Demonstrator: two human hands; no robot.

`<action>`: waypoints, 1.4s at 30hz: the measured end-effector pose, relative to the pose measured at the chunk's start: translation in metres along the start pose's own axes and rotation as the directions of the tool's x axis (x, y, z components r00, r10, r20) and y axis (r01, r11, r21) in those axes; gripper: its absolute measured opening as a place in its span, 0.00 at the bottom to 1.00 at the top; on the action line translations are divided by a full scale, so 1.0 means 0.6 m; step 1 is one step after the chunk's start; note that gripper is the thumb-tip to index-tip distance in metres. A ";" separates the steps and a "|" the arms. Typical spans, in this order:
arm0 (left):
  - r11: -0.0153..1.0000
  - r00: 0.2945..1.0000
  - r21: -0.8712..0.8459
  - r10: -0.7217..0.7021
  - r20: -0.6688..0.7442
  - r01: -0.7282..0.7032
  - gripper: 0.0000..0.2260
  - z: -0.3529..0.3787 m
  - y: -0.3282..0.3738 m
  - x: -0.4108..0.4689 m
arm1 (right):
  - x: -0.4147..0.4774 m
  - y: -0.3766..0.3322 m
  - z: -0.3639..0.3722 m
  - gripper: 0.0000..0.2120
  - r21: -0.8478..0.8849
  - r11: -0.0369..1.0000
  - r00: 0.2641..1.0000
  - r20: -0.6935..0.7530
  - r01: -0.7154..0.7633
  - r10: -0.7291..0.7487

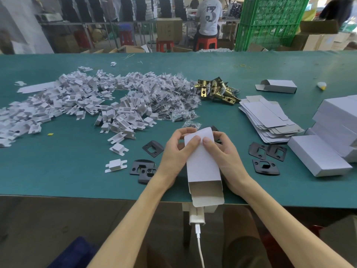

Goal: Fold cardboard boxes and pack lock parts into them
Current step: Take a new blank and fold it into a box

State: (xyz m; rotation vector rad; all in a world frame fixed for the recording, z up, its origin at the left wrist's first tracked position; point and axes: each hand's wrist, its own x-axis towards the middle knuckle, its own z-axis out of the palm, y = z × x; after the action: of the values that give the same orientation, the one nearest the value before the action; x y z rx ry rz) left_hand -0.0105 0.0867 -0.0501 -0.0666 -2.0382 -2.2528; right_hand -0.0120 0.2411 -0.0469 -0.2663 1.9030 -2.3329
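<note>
Two hands, left hand (pixel 174 149) and right hand (pixel 222 151), grasped one white box (pixel 201 167), its near end open; three black plates (pixel 267 157) lay right of it.

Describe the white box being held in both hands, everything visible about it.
The white box is a slim cardboard carton, plain outside, greyish inside. It lies lengthwise over the green table's near edge, near end open with its flap hanging out, far flap rounded and unfolded. The left hand and right hand grip its far end, thumbs on top.
</note>
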 end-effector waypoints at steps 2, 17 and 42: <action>1.000 1.000 0.025 0.000 0.008 0.000 0.12 0.001 0.002 0.000 | 0.000 0.000 0.000 0.16 -0.005 1.000 1.000 -0.003 0.002 -0.002; 0.998 0.994 0.007 0.062 -0.091 -0.062 0.16 -0.001 -0.006 0.003 | 0.004 0.000 -0.003 0.26 -0.054 0.998 0.999 -0.040 -0.016 0.014; 0.914 0.889 0.096 0.406 -0.213 -0.395 0.19 -0.007 0.004 0.004 | 0.012 0.005 -0.016 0.31 0.095 0.983 0.883 -0.459 0.154 -0.094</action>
State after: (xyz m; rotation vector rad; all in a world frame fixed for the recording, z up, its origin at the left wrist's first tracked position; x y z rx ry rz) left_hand -0.0126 0.0819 -0.0481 -0.1952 -1.7662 -1.8617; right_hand -0.0208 0.2483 -0.0512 0.1985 1.9497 -2.7875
